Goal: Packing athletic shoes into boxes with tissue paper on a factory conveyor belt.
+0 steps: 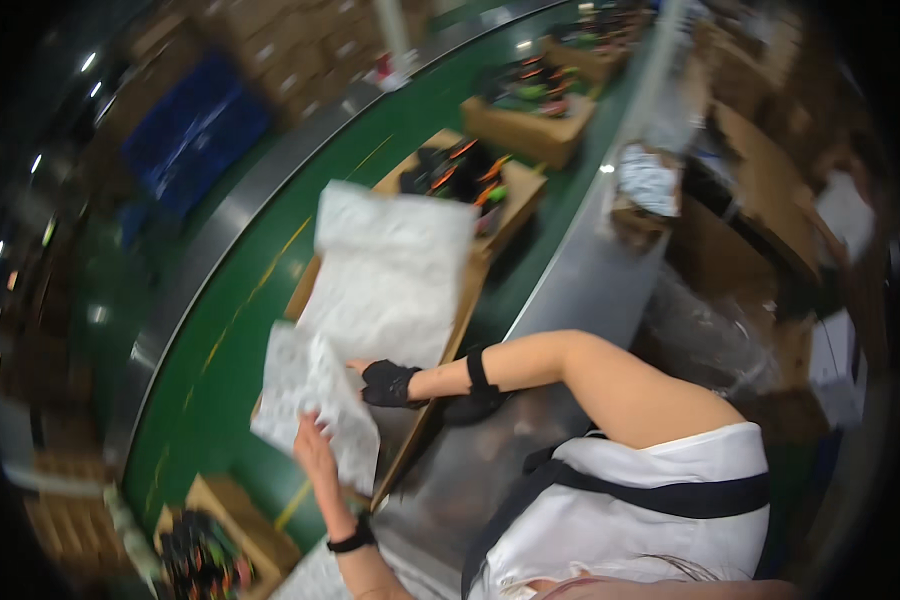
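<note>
A large white wrapping sheet [395, 265] lies across an open cardboard carton [457, 335] on the green conveyor belt. Its near part [305, 385] rises in a fold toward me; whether this is a second sheet I cannot tell. My left hand [317, 455], with a black band on the wrist, touches this near part, fingers stretched out and slightly apart. My right hand [385, 383], in a black fingerless glove, reaches in from the right beside the fold. Its fingertips are mostly hidden and blurred at the sheet. What lies under the sheet in the carton's middle is covered.
Black, orange and green items [460, 180] show at the carton's far end. Another filled carton [535, 115] stands farther up the belt, and one [215, 545] sits at lower left. A metal ledge [580, 300] runs along the belt's right side, with a foil-like bundle [648, 180] beyond.
</note>
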